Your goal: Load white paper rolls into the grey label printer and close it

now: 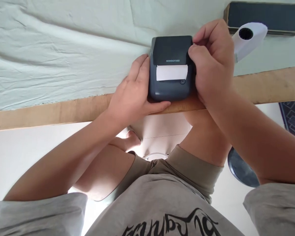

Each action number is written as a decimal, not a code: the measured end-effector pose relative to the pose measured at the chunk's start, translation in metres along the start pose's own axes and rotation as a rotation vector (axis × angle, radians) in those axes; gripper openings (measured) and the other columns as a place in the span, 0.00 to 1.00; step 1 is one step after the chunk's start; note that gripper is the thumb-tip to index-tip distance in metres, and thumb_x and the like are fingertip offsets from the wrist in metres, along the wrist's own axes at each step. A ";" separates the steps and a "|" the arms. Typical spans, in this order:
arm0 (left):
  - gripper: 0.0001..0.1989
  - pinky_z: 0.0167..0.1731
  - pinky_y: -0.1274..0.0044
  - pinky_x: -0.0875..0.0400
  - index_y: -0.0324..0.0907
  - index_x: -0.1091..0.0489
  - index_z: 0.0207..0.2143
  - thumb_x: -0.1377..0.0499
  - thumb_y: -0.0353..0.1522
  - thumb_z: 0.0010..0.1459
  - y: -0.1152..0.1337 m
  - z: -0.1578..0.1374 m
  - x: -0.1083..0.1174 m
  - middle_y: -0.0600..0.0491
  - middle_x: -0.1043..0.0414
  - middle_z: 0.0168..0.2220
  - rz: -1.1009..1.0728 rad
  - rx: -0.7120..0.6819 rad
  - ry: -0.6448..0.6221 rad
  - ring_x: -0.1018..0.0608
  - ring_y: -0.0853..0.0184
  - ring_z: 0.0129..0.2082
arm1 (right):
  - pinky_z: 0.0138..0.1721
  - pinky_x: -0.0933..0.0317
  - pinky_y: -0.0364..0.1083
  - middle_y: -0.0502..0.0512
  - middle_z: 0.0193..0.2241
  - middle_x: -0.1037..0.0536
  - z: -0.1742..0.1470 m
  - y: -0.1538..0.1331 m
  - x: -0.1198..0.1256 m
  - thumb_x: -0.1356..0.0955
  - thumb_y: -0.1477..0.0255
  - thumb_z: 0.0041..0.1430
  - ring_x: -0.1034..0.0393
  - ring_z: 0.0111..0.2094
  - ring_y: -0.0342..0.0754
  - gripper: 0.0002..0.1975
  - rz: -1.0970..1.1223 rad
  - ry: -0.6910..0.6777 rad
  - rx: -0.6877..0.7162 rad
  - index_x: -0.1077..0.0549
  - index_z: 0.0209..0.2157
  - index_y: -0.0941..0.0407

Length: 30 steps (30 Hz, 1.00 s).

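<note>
A dark label printer [171,90] marked NIIMBOT sits at the table's front edge, its black lid [172,49] down. From its front slot a white paper label [172,72] sticks out. My left hand [131,87] grips the printer's left side, the thumb lying along its front base. At the upper right corner, my right hand [212,60] is closed, thumb and forefinger pinched at the lid's side edge. Its other fingers are curled, and what lies between the fingertips is mostly hidden. Just right of that hand is a white paper roll [254,37] with a dark core, partly covered by the hand.
A long dark box [265,17] with worn edges lies at the back right. Pale wrinkled cloth [64,55] covers the table, leaving a wooden front edge [267,83] bare. Below are my legs, a dark round object [243,168] and a patterned mat [293,116].
</note>
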<state>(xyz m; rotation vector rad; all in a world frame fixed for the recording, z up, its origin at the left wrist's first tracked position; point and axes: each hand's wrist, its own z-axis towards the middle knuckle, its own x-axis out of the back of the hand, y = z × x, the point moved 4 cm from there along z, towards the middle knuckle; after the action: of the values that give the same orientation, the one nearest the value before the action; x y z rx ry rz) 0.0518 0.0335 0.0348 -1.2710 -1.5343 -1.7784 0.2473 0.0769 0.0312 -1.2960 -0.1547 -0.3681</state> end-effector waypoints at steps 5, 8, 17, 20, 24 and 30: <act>0.60 0.76 0.52 0.35 0.36 0.51 0.80 0.29 0.46 0.51 -0.002 0.001 0.001 0.43 0.54 0.83 -0.022 -0.014 0.013 0.42 0.43 0.81 | 0.43 0.45 0.35 0.51 0.36 0.38 0.001 -0.008 0.000 0.36 0.85 0.61 0.47 0.37 0.28 0.06 0.024 -0.002 -0.021 0.35 0.40 0.66; 0.62 0.78 0.54 0.37 0.39 0.53 0.81 0.28 0.46 0.51 -0.005 -0.001 0.000 0.45 0.57 0.84 -0.056 -0.022 0.006 0.45 0.44 0.83 | 0.43 0.45 0.36 0.51 0.36 0.38 0.000 -0.007 0.000 0.36 0.85 0.61 0.47 0.37 0.29 0.06 0.009 -0.003 -0.042 0.35 0.40 0.65; 0.57 0.79 0.57 0.36 0.45 0.44 0.79 0.24 0.48 0.54 -0.012 -0.004 0.000 0.49 0.51 0.83 -0.079 -0.067 0.044 0.42 0.42 0.82 | 0.44 0.47 0.39 0.50 0.32 0.39 -0.009 -0.003 -0.004 0.35 0.72 0.69 0.47 0.35 0.33 0.09 -0.065 -0.019 -0.147 0.38 0.47 0.60; 0.57 0.78 0.60 0.32 0.44 0.44 0.80 0.25 0.46 0.54 -0.010 -0.003 0.003 0.51 0.49 0.83 -0.095 -0.085 0.051 0.38 0.45 0.80 | 0.45 0.48 0.40 0.49 0.30 0.41 -0.009 -0.007 -0.007 0.36 0.72 0.70 0.49 0.34 0.34 0.08 -0.082 -0.033 -0.172 0.39 0.47 0.59; 0.54 0.76 0.62 0.31 0.43 0.43 0.79 0.27 0.45 0.56 -0.006 -0.003 0.004 0.53 0.48 0.82 -0.117 -0.086 0.036 0.35 0.49 0.79 | 0.47 0.47 0.42 0.50 0.30 0.42 -0.008 -0.009 -0.007 0.36 0.72 0.71 0.48 0.34 0.35 0.08 -0.098 -0.035 -0.168 0.41 0.46 0.59; 0.54 0.77 0.57 0.32 0.47 0.43 0.78 0.27 0.44 0.53 -0.005 -0.003 0.005 0.53 0.48 0.82 -0.140 -0.071 0.044 0.37 0.49 0.80 | 0.47 0.44 0.42 0.50 0.31 0.41 -0.007 -0.003 -0.004 0.34 0.68 0.69 0.45 0.36 0.36 0.13 -0.065 -0.029 -0.120 0.41 0.49 0.57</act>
<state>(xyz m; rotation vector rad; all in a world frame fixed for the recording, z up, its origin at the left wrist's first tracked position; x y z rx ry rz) 0.0447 0.0328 0.0369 -1.1742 -1.5831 -1.9506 0.2418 0.0703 0.0306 -1.4179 -0.2013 -0.4193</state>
